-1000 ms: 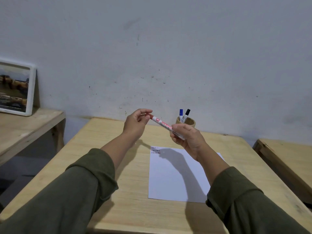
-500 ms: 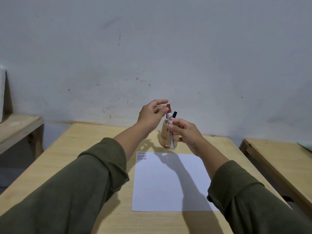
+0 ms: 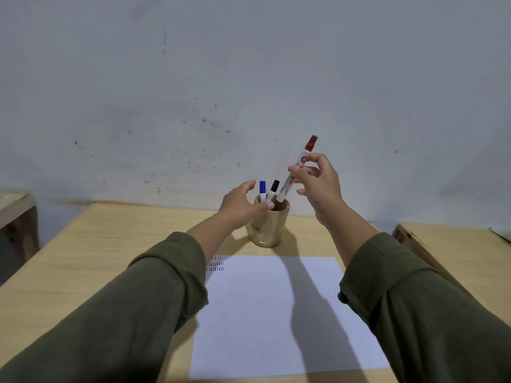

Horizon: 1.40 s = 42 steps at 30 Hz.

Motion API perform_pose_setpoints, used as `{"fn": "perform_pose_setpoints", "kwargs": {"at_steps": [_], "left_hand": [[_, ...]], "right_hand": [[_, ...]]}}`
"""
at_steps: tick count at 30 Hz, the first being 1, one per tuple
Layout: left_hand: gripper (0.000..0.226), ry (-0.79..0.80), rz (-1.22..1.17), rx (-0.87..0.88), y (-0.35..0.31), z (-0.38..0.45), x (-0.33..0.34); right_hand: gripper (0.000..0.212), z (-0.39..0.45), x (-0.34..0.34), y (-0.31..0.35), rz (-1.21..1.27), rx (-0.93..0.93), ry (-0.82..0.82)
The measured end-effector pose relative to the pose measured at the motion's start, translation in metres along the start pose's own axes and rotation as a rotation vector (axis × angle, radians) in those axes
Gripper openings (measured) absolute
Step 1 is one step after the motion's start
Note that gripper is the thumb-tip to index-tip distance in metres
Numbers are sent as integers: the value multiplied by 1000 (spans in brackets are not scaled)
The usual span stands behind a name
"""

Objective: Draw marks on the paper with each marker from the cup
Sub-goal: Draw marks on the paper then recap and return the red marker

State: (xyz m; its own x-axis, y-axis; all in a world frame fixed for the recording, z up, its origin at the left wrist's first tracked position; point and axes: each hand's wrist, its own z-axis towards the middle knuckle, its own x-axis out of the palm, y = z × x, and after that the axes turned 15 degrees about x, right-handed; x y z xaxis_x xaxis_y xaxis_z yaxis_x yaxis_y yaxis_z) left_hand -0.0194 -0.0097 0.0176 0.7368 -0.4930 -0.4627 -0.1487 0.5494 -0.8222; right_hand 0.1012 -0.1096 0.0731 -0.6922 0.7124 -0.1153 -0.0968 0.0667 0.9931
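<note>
A round wooden cup (image 3: 269, 230) stands on the table beyond the white paper (image 3: 276, 313). Inside it stand a blue-capped marker (image 3: 262, 190) and a black-capped marker (image 3: 273, 189). My right hand (image 3: 318, 183) pinches a capped red marker (image 3: 297, 168), which is tilted with its cap up and its lower end just over the cup's rim. My left hand (image 3: 240, 203) rests against the cup's left side with fingers curved around it. Small rows of dark and red marks (image 3: 215, 266) sit at the paper's top left corner.
The wooden table (image 3: 110, 244) ends at a grey wall. Another wooden surface (image 3: 456, 244) lies to the right and a low shelf (image 3: 13, 208) to the left.
The red marker has its cap on and has moved up and right over the cup. My left hand let go of the cap end and dropped onto the cup's side.
</note>
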Motion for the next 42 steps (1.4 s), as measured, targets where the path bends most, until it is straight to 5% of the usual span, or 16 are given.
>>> {"fn": "perform_pose_setpoints", "kwargs": {"at_steps": [12, 18, 42], "left_hand": [[87, 109, 12, -43, 18, 15, 8], [48, 116, -28, 3, 17, 13, 7], [59, 165, 75, 6, 27, 24, 5]], "right_hand": [[8, 32, 14, -34, -111, 18, -64], [13, 42, 20, -51, -208, 75, -114], [24, 53, 21, -68, -401, 176, -195]]}}
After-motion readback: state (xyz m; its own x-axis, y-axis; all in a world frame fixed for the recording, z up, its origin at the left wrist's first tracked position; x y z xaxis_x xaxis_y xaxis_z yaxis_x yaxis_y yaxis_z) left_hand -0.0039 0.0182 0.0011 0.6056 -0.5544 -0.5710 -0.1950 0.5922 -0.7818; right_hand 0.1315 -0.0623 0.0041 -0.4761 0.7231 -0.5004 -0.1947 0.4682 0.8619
